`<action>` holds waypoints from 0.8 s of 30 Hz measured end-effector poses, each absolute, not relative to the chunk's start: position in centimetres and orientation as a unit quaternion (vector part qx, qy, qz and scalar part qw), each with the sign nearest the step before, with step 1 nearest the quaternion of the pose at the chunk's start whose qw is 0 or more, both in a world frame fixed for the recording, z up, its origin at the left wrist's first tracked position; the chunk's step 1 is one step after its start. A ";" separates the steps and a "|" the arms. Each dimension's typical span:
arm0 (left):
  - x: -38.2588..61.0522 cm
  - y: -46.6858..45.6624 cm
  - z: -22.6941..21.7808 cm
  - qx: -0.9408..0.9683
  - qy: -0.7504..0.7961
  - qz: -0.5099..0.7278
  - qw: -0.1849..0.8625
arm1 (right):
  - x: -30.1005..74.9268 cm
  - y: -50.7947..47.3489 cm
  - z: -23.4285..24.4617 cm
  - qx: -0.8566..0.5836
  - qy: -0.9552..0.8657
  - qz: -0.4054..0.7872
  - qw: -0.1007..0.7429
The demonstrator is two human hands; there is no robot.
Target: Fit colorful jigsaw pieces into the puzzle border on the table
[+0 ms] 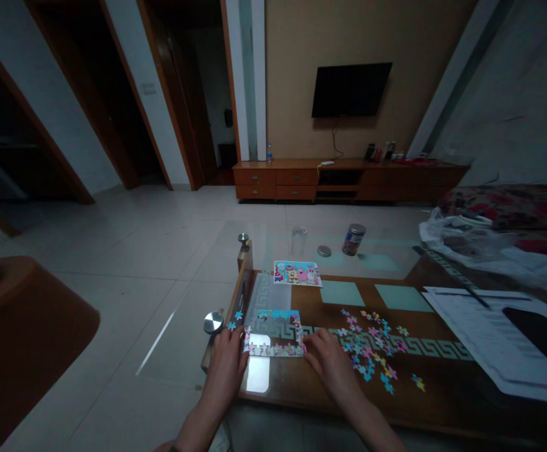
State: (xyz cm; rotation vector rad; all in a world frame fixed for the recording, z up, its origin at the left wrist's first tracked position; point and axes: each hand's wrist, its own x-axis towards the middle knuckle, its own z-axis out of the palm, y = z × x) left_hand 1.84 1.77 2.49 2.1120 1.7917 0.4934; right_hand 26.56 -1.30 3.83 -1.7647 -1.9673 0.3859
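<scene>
A partly built jigsaw frame [276, 331] lies on the glass coffee table [348, 389] near its front left corner. My left hand [228, 359] rests against the frame's left edge, fingers bent onto the pieces there. My right hand [326, 355] touches the frame's right lower corner, fingers curled down on the pieces. Several loose coloured puzzle pieces [372, 345] are scattered just right of my right hand. A cartoon reference picture [297, 273] lies farther back on the table.
A clear glass [297, 241], a loose lid [324, 251] and a small jar [353, 239] stand at the table's far side. Papers [485, 333] and a plastic bag [466, 242] lie to the right. A TV [351, 89] hangs above a wooden cabinet [330, 179].
</scene>
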 end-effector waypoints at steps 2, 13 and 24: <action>2.0 1.8 2.7 0.745 0.631 0.154 0.150 | 26.6 -1.3 3.8 -0.641 -0.718 0.142 0.231; 2.2 2.0 2.9 0.755 0.626 0.141 0.136 | 26.5 -1.4 3.8 -0.643 -0.719 0.130 0.231; 2.2 1.9 2.9 0.756 0.625 0.140 0.133 | 26.6 -1.4 3.7 -0.642 -0.718 0.141 0.229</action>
